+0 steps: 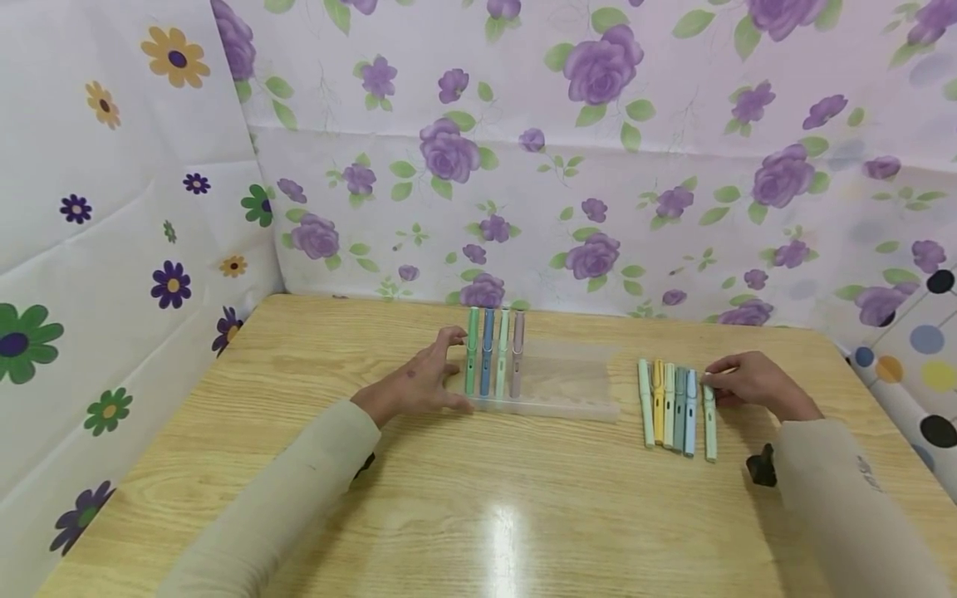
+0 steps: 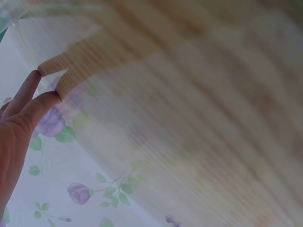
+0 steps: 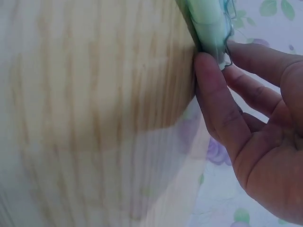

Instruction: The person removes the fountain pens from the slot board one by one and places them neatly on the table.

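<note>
A clear plastic pen tray [image 1: 568, 382] lies on the wooden table [image 1: 478, 507]. Four pens stand in its left slots: green [image 1: 472, 361], blue [image 1: 488, 361], pale green [image 1: 503, 361] and dusty pink [image 1: 517, 361]. My left hand [image 1: 437, 378] rests with straight fingers against the tray's left edge; its fingers [image 2: 28, 101] show straight in the left wrist view. To the right, several loose pens [image 1: 669, 407] lie side by side. My right hand [image 1: 728, 384] pinches the far end of the rightmost mint pen [image 1: 709, 428], seen close in the right wrist view as the mint pen [image 3: 206, 23] between thumb and fingers [image 3: 222, 104].
Flower-printed sheets [image 1: 598, 166] wall in the table at the back and the left [image 1: 112, 249]. The tray's right slots hold nothing. A small black object [image 1: 761, 469] sits by my right sleeve. Bare tabletop [image 1: 486, 515] stretches toward me.
</note>
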`<state>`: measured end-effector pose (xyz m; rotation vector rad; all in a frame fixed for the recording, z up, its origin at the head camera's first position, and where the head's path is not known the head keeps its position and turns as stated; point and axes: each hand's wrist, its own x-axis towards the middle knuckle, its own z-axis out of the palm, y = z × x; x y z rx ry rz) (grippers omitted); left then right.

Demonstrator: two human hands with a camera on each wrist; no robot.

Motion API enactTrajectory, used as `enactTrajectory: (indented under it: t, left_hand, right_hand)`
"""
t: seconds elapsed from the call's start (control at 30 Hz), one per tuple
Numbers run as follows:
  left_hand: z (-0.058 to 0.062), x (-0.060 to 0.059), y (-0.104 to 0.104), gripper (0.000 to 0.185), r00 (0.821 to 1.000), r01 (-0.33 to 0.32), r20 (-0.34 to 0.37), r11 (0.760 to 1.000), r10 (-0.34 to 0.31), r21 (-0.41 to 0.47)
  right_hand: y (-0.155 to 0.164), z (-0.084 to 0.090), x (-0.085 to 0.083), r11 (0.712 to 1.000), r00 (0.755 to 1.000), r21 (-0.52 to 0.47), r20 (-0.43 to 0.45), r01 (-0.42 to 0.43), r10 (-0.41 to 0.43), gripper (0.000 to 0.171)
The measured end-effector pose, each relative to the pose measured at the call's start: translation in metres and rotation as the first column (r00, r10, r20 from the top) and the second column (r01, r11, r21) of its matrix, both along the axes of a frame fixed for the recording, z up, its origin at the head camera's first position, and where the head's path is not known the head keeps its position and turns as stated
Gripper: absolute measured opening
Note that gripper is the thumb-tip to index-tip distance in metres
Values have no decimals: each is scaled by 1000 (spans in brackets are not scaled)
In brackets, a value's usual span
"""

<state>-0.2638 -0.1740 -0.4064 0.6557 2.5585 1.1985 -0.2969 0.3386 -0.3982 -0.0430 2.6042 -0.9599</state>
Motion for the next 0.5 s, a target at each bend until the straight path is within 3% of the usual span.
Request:
enactTrajectory:
  t: [0.2, 0.5]
  left_hand:
    - [0, 0, 0, 103, 1000, 1, -7, 1000, -1, -1]
    - [-1, -1, 0, 103, 1000, 0, -6, 1000, 0, 12]
  right_hand:
    - [-3, 0, 1, 1000, 1000, 17, -13, 3, -2, 46]
    - [-7, -2, 3, 999, 1000, -48, 1, 11, -11, 45]
